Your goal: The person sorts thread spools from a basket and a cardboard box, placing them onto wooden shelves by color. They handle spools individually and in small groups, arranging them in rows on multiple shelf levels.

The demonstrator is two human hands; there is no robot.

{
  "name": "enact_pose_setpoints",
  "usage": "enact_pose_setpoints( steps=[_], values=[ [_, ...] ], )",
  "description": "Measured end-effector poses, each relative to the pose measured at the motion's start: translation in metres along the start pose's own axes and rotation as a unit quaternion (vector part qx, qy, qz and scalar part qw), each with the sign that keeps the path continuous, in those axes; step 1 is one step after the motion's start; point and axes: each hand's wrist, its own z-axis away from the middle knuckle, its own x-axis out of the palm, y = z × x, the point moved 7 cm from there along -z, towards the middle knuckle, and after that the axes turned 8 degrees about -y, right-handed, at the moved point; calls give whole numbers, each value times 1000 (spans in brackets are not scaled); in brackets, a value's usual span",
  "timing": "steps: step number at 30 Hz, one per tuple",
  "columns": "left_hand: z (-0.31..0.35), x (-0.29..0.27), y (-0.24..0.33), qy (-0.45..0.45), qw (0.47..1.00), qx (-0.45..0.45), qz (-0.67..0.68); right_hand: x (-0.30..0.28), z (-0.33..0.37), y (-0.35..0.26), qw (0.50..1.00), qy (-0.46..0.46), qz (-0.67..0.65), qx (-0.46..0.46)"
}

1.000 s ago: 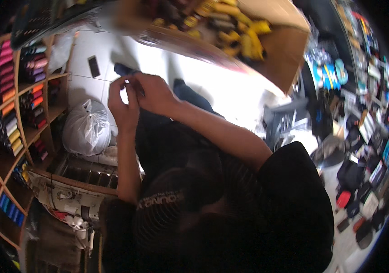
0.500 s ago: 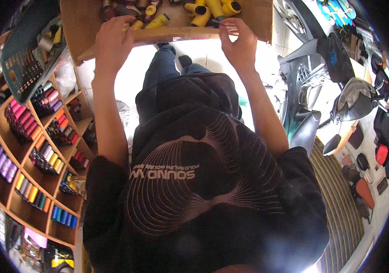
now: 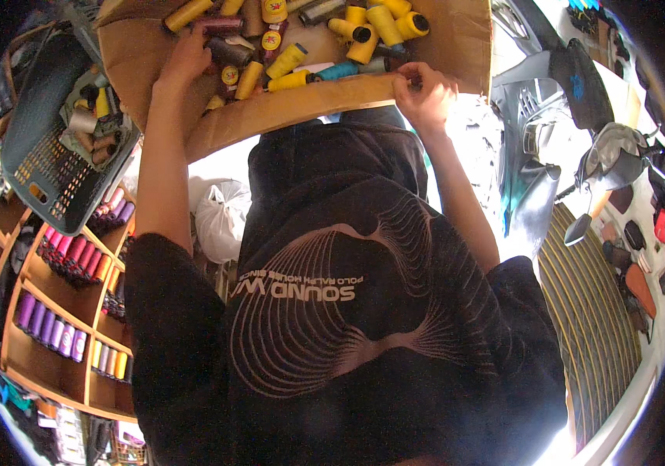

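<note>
Right in front of the person (image 3: 332, 326), a big cardboard box (image 3: 309, 107) lies open, thread spools heaped inside. Close by its left side is a dark plastic basket (image 3: 41, 147). The left hand (image 3: 185, 58) reaches in over the rim, fingers loosely curled beside a dark brown spool (image 3: 228, 53); I can't tell whether it grips. The right hand (image 3: 426, 89) is nearly closed at the near edge, thumb and forefinger drawn together, their hold unclear. Bare cardboard leaves room in the box's right corner; yellow spools (image 3: 288, 60) crowd the space between the hands.
</note>
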Motion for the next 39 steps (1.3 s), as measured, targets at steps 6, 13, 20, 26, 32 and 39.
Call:
enact_pose_setpoints(
  steps=[6,13,20,26,32,39],
  values=[
    [-19,38,-14,-118,960,-111,-226,38,-22,4,975,-198,-25,94],
    [-17,70,-34,-23,958,-66,-278,149,-86,-95,915,-387,42,-109],
    [1,46,-14,-142,950,-138,-241,268,-111,-132,772,-476,292,-304],
    [45,46,-34,-146,978,-62,133,311,-102,-112,758,-226,340,-509],
    [66,46,0,-148,896,-173,382,286,-115,-88,850,-323,282,-306],
    [62,-4,58,-175,891,-113,403,224,-126,-35,822,-568,-47,17]
  ],
)
